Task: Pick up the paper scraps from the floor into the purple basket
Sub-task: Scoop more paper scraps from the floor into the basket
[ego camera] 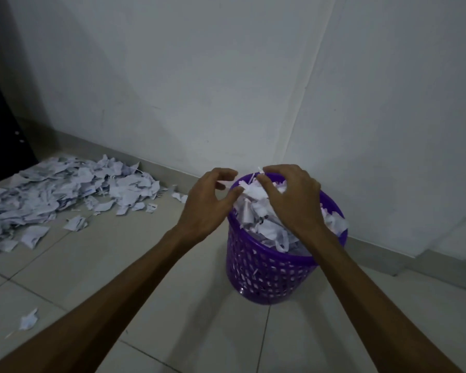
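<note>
Paper scraps (264,222) fill the purple basket (264,275) to the top. Both hands hover over it, left hand (207,203) and right hand (293,200), fingers loosely spread, holding nothing. More scraps (59,192) lie on the floor (172,305).

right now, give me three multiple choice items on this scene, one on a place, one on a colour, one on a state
1. Where does the big pile of paper scraps lie?
A. on the floor to the left of the basket
B. on a table
C. behind the person

2. What colour is the basket?
A. green
B. purple
C. red

3. How full is the basket?
A. empty
B. a thin layer at the bottom
C. heaped with paper up to the rim

Answers:
1. A, the pile spreads over the tiles along the wall, left of the basket.
2. B, its perforated wall and rim are purple.
3. C, white scraps in the basket rise to the rim, with the left hand and right hand over them, fingers curled at the top pieces.
</note>
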